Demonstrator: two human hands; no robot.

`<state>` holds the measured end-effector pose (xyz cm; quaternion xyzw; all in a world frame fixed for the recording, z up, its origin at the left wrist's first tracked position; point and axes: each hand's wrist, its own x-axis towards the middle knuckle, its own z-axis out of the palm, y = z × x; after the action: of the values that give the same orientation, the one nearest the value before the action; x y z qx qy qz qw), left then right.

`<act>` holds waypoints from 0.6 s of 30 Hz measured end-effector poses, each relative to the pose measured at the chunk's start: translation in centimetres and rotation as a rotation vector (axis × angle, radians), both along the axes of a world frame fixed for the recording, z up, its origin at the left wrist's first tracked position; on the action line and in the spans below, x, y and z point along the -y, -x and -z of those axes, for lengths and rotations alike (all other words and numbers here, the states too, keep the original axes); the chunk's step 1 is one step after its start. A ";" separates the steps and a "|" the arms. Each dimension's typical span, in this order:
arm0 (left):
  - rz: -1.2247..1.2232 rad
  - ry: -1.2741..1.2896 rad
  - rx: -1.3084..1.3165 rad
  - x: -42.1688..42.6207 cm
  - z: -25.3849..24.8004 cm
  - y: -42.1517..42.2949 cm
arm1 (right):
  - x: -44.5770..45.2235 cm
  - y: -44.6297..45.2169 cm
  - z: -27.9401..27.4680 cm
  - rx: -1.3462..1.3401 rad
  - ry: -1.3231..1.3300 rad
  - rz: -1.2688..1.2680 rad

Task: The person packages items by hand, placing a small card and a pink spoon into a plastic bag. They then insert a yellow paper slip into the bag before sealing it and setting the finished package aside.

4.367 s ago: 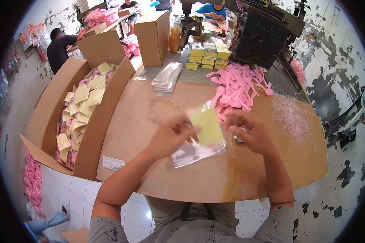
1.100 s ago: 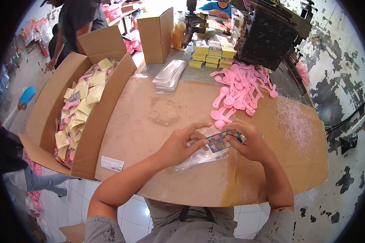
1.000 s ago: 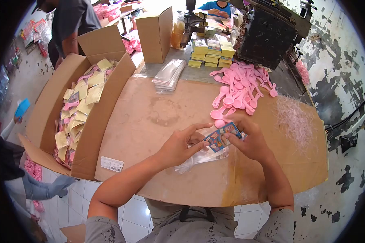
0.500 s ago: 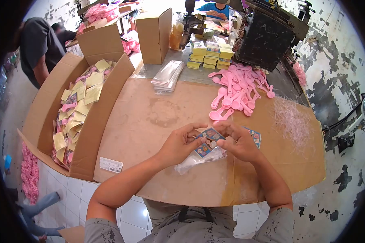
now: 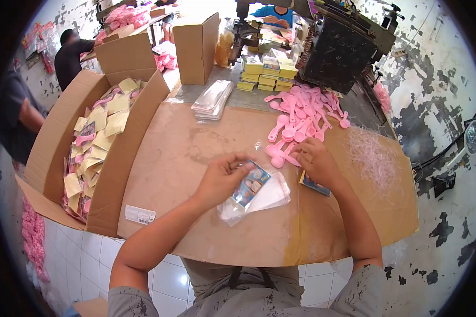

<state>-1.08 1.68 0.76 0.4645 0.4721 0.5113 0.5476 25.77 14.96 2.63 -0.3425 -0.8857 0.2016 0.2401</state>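
My left hand [image 5: 222, 180] pinches a clear plastic bag with a blue printed card [image 5: 251, 185] in it. Under this lie more clear bags [image 5: 269, 196], loosely stacked on the cardboard. My right hand [image 5: 316, 161] is at the near edge of the pink spoon pile [image 5: 301, 113]. Its fingers are closed at the handle of a pink spoon [image 5: 278, 153]; the fingertips partly hide the contact. Below my right wrist lies a small stack of blue printed cards [image 5: 314, 185], partly covered by the hand.
To the left stands an open carton [image 5: 153, 105] filled with packed spoons and cards. Further back are flat clear bags [image 5: 212, 100], card stacks [image 5: 267, 71], an upright box [image 5: 195, 47] and a dark machine [image 5: 341, 53]. Shredded plastic [image 5: 373, 158] lies right. Other people work behind.
My right hand has let go of the bagged card and moved up to the spoons. My left hand has shifted slightly left, keeping the bagged card, now tilted. The view has shifted a little.
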 end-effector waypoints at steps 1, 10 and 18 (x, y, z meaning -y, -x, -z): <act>-0.024 -0.001 0.042 -0.2 0.0 0.5 | -0.6 -0.2 0.5 0.106 -0.100 0.012; -0.080 -0.067 0.209 -0.5 0.2 0.7 | 0.1 1.2 -1.5 -0.008 0.247 -0.073; -0.041 -0.111 0.091 -0.3 0.9 0.1 | 2.5 2.2 -4.5 -0.338 0.261 -0.168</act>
<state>-1.16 2.03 -0.14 0.4606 0.4270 0.5684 0.5315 23.54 12.45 7.10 -0.2572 -0.8247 0.3881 0.3210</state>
